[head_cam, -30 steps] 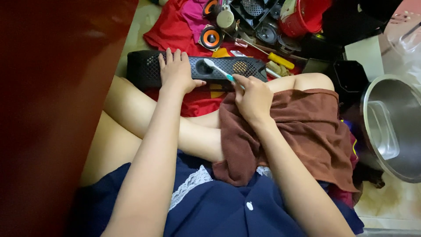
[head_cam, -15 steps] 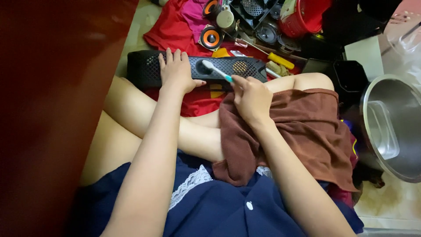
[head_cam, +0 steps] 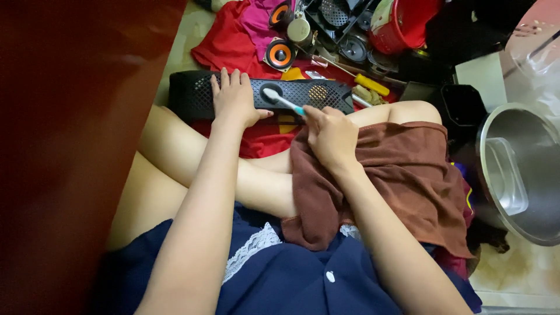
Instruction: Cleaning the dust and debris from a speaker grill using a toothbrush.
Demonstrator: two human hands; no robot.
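seated person, black mesh speaker bar, toothbrush.

left hand (head_cam: 234, 98): fingers lying flat and close together on the long black perforated speaker bar (head_cam: 262, 93), which lies on red cloth (head_cam: 256, 137) past the knees. right hand (head_cam: 330, 135): fingers pinched round a white toothbrush (head_cam: 283, 102), bristle end on the grille. brown towel (head_cam: 402, 175), soft, draped over the lap; steel basin (head_cam: 519, 169), round, smooth, at right.
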